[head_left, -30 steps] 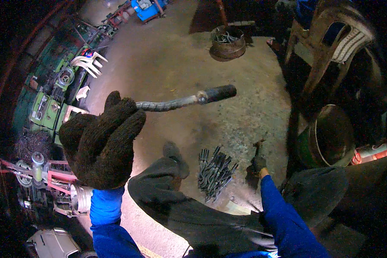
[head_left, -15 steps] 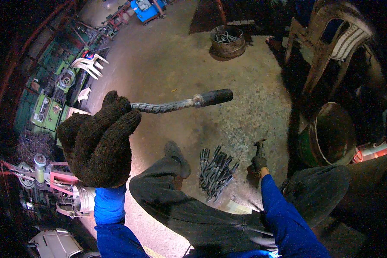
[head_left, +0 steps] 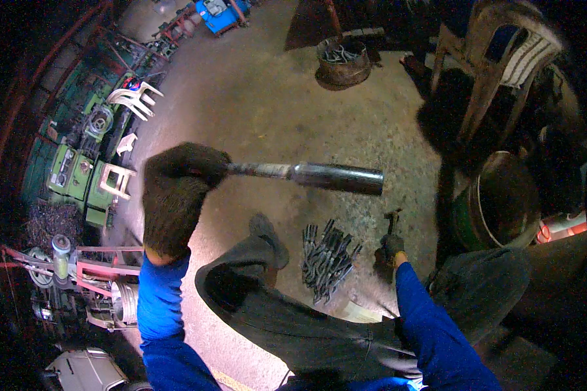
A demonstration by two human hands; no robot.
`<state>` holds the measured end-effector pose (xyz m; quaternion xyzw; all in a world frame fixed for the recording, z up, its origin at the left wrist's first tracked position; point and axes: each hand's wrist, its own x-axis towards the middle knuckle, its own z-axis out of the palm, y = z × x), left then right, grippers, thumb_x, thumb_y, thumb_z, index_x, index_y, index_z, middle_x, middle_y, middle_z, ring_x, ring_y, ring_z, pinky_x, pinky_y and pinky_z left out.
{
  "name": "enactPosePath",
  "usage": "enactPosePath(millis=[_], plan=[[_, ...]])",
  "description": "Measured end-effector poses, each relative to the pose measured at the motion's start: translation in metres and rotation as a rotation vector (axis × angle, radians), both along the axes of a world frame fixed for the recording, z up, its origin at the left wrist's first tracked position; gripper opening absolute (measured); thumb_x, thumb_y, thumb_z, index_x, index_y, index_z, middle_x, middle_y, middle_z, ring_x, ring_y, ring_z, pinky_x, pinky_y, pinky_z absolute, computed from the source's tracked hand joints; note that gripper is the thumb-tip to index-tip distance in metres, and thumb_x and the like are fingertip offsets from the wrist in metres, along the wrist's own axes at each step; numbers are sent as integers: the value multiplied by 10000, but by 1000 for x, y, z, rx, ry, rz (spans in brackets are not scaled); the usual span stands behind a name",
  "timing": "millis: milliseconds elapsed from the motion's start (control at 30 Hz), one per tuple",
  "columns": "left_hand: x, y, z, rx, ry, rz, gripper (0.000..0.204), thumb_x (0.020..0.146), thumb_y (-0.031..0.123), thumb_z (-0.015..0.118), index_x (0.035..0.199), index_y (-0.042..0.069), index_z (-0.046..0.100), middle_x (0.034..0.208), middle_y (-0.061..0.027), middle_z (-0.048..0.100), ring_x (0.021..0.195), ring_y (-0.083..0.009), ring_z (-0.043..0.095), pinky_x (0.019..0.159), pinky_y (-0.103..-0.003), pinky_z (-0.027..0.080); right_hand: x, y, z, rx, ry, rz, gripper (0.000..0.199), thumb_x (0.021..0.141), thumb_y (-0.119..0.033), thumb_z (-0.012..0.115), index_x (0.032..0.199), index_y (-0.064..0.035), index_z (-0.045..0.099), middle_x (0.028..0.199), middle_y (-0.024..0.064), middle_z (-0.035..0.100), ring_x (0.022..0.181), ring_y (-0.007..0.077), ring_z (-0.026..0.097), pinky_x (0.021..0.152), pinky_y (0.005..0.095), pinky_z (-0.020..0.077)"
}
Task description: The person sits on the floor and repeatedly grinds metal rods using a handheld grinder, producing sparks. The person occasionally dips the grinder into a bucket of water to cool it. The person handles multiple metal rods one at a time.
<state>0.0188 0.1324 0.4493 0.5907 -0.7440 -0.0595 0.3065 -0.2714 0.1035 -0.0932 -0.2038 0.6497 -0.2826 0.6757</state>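
Observation:
My left hand (head_left: 181,195), in a dark knit glove, is closed round one end of a short metal bar (head_left: 338,178). The bar sticks out to the right, and its far part is a thicker, dark, shiny cylinder. Lower down on the right, my gloved right hand (head_left: 391,246) grips a hammer (head_left: 392,223) by its handle, head pointing away from me. Between my legs, on the floor, lies a pile of similar dark metal bars (head_left: 329,260), left of the hammer.
A round metal tub (head_left: 343,73) holding metal pieces stands at the far side. To the right are a plastic chair (head_left: 489,72) and a large open drum (head_left: 502,202). Green machinery (head_left: 72,169) and white chairs (head_left: 137,99) line the left.
My left hand has turned and shifted to the right, bringing the bar along. The bar's free end now points slightly downward and looks larger. My right hand and the hammer have hardly moved.

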Motion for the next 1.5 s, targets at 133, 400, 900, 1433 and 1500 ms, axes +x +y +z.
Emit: enactPosePath(millis=[133,400,900,1433,1500], plan=[[3,-9,-34,512,115,-78,107,705,29,738,790,15,676,807,-71,667,778,-157,638,740,-307,517,-4,-4,-18,-136,151,166,203,796,-202,595,756,-14,660,661,123,635,515,273,635,464,416,486],[-35,18,-78,932,956,184,128,671,-2,704,709,16,583,767,-70,590,650,-160,592,593,-321,490,-2,-3,-9,-64,8,33,212,806,-197,587,779,12,606,618,129,593,468,292,600,439,420,479],[-73,30,-33,479,516,84,120,755,25,660,854,-11,604,814,-98,633,711,-191,657,636,-299,531,-13,-5,-9,-13,-153,-171,157,777,-155,605,731,-12,557,570,130,542,442,277,561,430,428,442],[-88,29,-15,412,291,370,170,792,164,720,887,53,633,736,-12,594,637,-75,511,555,-233,388,-5,0,2,23,-164,-146,131,787,-151,577,792,-28,534,564,108,515,385,257,507,387,415,433],[-86,28,-11,454,336,389,232,773,142,759,917,-2,649,831,-72,657,788,-131,608,716,-276,489,0,1,8,31,-111,-124,125,789,-146,568,771,-28,529,563,106,501,383,254,498,378,415,417]])
